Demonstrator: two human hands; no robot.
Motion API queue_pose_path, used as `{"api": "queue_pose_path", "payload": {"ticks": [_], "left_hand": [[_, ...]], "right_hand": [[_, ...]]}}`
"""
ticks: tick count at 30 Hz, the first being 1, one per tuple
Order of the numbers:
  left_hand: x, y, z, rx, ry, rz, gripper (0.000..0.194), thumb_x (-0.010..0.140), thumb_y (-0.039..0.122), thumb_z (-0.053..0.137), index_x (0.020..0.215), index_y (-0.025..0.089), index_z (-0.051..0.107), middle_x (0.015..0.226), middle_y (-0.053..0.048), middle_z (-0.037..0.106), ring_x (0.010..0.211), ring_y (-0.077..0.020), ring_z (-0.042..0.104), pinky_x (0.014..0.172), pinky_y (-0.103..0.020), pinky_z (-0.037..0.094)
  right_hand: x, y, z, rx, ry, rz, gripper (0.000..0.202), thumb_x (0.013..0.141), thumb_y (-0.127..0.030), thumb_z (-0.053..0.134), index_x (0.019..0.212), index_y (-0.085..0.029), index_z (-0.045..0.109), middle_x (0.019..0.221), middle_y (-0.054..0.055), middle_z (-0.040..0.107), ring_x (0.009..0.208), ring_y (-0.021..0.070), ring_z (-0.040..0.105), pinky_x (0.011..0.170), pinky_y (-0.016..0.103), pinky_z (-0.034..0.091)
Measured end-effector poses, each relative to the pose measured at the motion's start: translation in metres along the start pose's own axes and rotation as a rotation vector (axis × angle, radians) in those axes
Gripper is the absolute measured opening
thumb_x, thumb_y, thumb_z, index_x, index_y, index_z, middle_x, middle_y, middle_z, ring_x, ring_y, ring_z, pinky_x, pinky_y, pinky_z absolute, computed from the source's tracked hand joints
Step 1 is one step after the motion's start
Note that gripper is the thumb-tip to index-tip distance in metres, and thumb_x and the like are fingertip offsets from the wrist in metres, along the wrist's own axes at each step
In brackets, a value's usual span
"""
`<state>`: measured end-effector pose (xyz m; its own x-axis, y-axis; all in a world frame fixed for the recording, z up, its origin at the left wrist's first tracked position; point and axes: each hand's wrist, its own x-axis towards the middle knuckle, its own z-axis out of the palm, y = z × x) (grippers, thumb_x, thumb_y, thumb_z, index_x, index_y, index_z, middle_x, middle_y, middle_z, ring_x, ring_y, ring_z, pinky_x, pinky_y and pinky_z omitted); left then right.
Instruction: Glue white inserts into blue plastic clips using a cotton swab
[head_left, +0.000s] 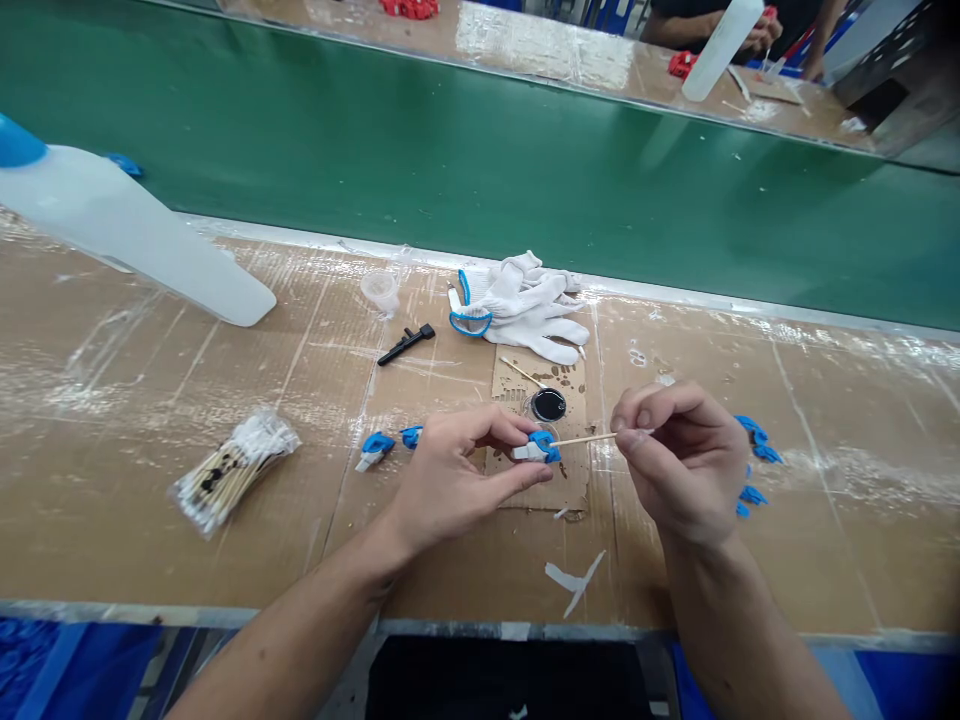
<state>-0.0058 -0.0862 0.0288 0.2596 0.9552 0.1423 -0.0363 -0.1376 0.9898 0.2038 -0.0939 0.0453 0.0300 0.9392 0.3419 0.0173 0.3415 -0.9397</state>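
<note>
Left hand: thumb and fingers pinched on a small blue-and-white plastic piece, held over a cardboard pad, about midway between the near and far edges of the bench. Right hand: thumb and fingertips closed on a thin stick, its tip at the piece's blue side. Beyond the piece, on the pad: a dish of black liquid. White gloves lie near the bench's far edge; a bag of swabs lies toward its near left corner.
</note>
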Motion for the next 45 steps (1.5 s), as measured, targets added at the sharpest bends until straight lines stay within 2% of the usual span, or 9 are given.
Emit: {"api": "queue_pose_path", "payload": {"ticks": [11, 22, 29, 31, 33, 37, 40, 42, 45], "left_hand": [[-0.001, -0.001, -0.001, 0.064, 0.001, 0.021, 0.020, 0.076, 0.021, 0.089, 0.075, 0.020, 0.069, 0.094, -0.008, 0.083, 0.091, -0.0257, 0.079, 0.083, -0.039, 0.063], [-0.001, 0.000, -0.004, 0.178, 0.003, 0.051, 0.021, 0.074, 0.022, 0.091, 0.074, 0.019, 0.070, 0.086, -0.007, 0.082, 0.084, -0.0250, 0.080, 0.076, -0.036, 0.062], [-0.003, -0.001, -0.007, 0.162, 0.028, 0.036, 0.020, 0.074, 0.023, 0.090, 0.074, 0.020, 0.071, 0.086, -0.008, 0.082, 0.086, -0.0258, 0.080, 0.078, -0.038, 0.064], [-0.002, -0.002, -0.009, 0.135, 0.051, 0.035, 0.019, 0.073, 0.022, 0.090, 0.075, 0.020, 0.071, 0.088, -0.008, 0.082, 0.086, -0.0252, 0.080, 0.080, -0.038, 0.065], [-0.001, -0.002, -0.012, 0.090, 0.067, 0.035, 0.020, 0.073, 0.021, 0.091, 0.076, 0.020, 0.071, 0.090, -0.008, 0.082, 0.085, -0.0240, 0.080, 0.080, -0.036, 0.066], [0.000, -0.003, -0.017, 0.038, 0.090, 0.028, 0.021, 0.071, 0.019, 0.092, 0.079, 0.019, 0.072, 0.093, -0.008, 0.083, 0.088, -0.0235, 0.081, 0.080, -0.032, 0.068], [0.000, -0.004, -0.021, 0.089, 0.116, 0.037, 0.020, 0.072, 0.020, 0.092, 0.081, 0.020, 0.073, 0.094, -0.006, 0.083, 0.089, -0.0221, 0.081, 0.081, -0.030, 0.068], [0.000, -0.005, -0.022, 0.115, 0.138, 0.050, 0.019, 0.073, 0.021, 0.092, 0.082, 0.022, 0.075, 0.093, -0.003, 0.083, 0.090, -0.0206, 0.081, 0.082, -0.028, 0.068], [-0.001, -0.003, -0.024, 0.098, 0.190, 0.037, 0.020, 0.075, 0.023, 0.091, 0.086, 0.024, 0.075, 0.094, -0.001, 0.082, 0.087, -0.0190, 0.081, 0.079, -0.024, 0.068]], "right_hand": [[0.001, -0.010, 0.006, -0.169, -0.099, -0.128, 0.021, 0.086, -0.004, 0.067, 0.086, -0.025, 0.063, 0.074, 0.000, 0.063, 0.066, 0.0159, 0.061, 0.057, 0.030, 0.052], [-0.003, -0.013, 0.005, -0.265, -0.197, -0.218, 0.025, 0.085, 0.000, 0.067, 0.088, -0.024, 0.062, 0.077, -0.001, 0.065, 0.067, 0.0157, 0.062, 0.060, 0.033, 0.050], [0.003, -0.017, -0.015, -0.208, -0.110, -0.216, 0.022, 0.086, -0.004, 0.068, 0.086, -0.025, 0.062, 0.072, 0.000, 0.064, 0.063, 0.0164, 0.059, 0.054, 0.031, 0.049], [0.005, -0.014, -0.023, -0.250, -0.173, -0.183, 0.021, 0.087, -0.005, 0.068, 0.086, -0.025, 0.062, 0.074, -0.001, 0.065, 0.064, 0.0159, 0.060, 0.055, 0.030, 0.048], [0.006, -0.006, -0.024, -0.365, -0.322, -0.138, 0.019, 0.088, -0.005, 0.067, 0.086, -0.023, 0.063, 0.076, -0.001, 0.066, 0.065, 0.0147, 0.059, 0.057, 0.028, 0.048], [0.009, 0.006, -0.010, -0.576, -0.582, -0.143, 0.014, 0.092, -0.008, 0.065, 0.088, -0.021, 0.066, 0.088, 0.002, 0.069, 0.082, 0.0174, 0.064, 0.071, 0.030, 0.051], [0.010, 0.001, -0.016, -0.615, -0.651, -0.146, 0.014, 0.091, -0.015, 0.075, 0.103, -0.022, 0.070, 0.107, 0.006, 0.069, 0.098, 0.0211, 0.065, 0.081, 0.033, 0.054], [0.005, -0.007, -0.042, -0.638, -0.502, -0.145, 0.025, 0.091, -0.026, 0.079, 0.114, -0.024, 0.069, 0.112, 0.007, 0.067, 0.097, 0.0211, 0.065, 0.079, 0.033, 0.055], [-0.018, -0.019, -0.102, -0.851, 0.044, -0.116, 0.016, 0.101, -0.037, 0.065, 0.111, -0.025, 0.068, 0.101, 0.006, 0.066, 0.079, 0.0183, 0.061, 0.066, 0.031, 0.052]]}}
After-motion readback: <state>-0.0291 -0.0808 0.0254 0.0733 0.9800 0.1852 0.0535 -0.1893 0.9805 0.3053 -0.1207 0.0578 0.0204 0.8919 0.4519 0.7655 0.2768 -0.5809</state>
